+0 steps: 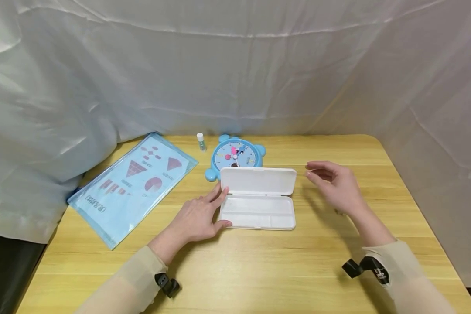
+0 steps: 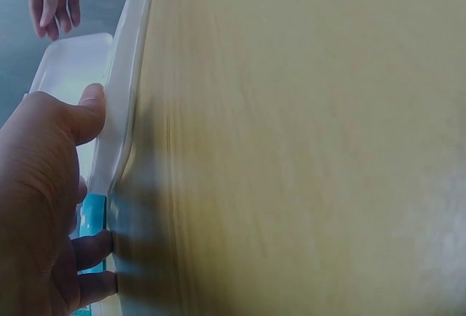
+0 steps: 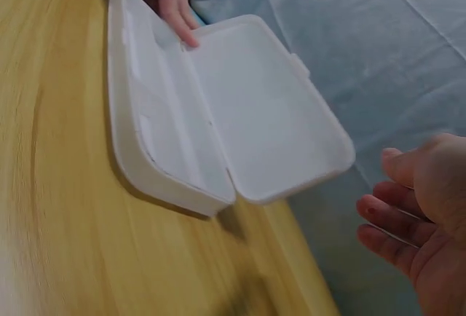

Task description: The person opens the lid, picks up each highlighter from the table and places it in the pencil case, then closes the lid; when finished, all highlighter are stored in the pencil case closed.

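Note:
A white plastic pencil case (image 1: 257,213) lies on the table with its lid (image 1: 259,181) raised, showing bare compartments inside. My left hand (image 1: 196,218) holds it by the left end, thumb at the front corner and a finger by the hinge. In the left wrist view, the thumb (image 2: 91,112) of that hand lies on the case's rim. My right hand (image 1: 337,185) hovers to the right of the lid, fingers loosely bent, holding nothing. The right wrist view shows a gap between this hand (image 3: 429,214) and the lid's edge (image 3: 342,148).
Behind the case lies a blue toy clock (image 1: 235,152), partly covered by the lid. A small glue stick (image 1: 201,141) stands to its left. Farther left, a blue printed folder (image 1: 133,187) lies flat at a slant. A grey curtain (image 1: 235,74) hangs along the table's back edge.

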`<state>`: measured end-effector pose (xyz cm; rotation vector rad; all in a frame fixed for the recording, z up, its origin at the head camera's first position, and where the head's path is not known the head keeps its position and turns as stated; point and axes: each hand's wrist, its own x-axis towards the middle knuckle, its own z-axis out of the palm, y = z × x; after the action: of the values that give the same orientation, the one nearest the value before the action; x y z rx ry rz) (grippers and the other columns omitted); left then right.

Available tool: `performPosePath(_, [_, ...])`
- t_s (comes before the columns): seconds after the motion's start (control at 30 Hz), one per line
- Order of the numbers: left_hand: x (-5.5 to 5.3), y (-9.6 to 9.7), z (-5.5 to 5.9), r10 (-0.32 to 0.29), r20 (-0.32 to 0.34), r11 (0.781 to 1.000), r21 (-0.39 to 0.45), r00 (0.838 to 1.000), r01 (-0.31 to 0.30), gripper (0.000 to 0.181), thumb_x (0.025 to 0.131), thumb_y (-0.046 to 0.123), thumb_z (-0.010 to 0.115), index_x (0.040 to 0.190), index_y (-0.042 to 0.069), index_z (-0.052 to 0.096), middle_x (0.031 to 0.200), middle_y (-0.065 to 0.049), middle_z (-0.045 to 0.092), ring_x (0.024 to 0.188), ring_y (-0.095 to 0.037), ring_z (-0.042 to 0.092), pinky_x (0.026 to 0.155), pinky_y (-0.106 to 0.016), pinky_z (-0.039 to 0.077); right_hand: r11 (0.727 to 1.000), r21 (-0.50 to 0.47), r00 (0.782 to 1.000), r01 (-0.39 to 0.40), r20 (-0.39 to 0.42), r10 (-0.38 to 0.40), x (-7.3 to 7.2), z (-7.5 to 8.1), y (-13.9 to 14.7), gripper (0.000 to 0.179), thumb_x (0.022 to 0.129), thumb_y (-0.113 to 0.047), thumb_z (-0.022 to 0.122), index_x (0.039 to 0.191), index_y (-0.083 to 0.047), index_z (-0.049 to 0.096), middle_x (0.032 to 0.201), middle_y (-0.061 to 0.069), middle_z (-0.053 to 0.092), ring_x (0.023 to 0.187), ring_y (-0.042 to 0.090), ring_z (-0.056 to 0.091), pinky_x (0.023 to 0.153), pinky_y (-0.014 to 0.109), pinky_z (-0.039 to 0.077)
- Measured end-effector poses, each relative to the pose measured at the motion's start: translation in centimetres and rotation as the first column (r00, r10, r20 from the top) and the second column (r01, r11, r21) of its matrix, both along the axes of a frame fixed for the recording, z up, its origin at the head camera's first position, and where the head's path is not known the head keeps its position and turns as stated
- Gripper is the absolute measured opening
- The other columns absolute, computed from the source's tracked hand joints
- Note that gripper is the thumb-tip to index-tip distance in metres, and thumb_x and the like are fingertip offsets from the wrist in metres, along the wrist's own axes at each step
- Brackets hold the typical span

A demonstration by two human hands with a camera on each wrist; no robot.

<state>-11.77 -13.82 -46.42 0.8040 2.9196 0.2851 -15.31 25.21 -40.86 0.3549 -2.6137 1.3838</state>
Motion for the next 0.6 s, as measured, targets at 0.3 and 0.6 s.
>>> performPosePath(0.3, [-0.1, 0.2, 0.3, 0.003, -0.004, 1.0, -0.005, 1.0, -0.003, 0.097, 0.095, 0.072, 0.06, 0.169, 0.019, 0.027, 0.173, -0.01, 0.021, 0.117, -0.05, 0.066, 0.076, -0.048, 0.056, 0.998, 0.033, 0.999, 0.049, -0.014, -0.048, 1.8, 0.0, 3.3, 0.029, 0.1, -0.008, 0.074, 0.127, 0.004, 0.073, 0.116, 0.019, 0.075, 0.095, -0.002, 0.067, 0.082, 0.011, 0.05])
performPosePath(0.6, [-0.3, 0.0, 0.2, 0.004, -0.014, 1.0, 0.005, 1.0, -0.004, 0.097, 0.094, 0.073, 0.06, 0.168, 0.018, 0.029, 0.172, -0.011, 0.024, 0.099, -0.038, 0.071, 0.066, -0.041, 0.052, 0.981, 0.162, 0.994, 0.104, -0.002, -0.105, 3.4, -1.4, 5.5, 0.023, 0.096, -0.005, 0.079, 0.114, 0.01, 0.076, 0.101, 0.022, 0.077, 0.081, 0.009, 0.07, 0.067, 0.013, 0.052])
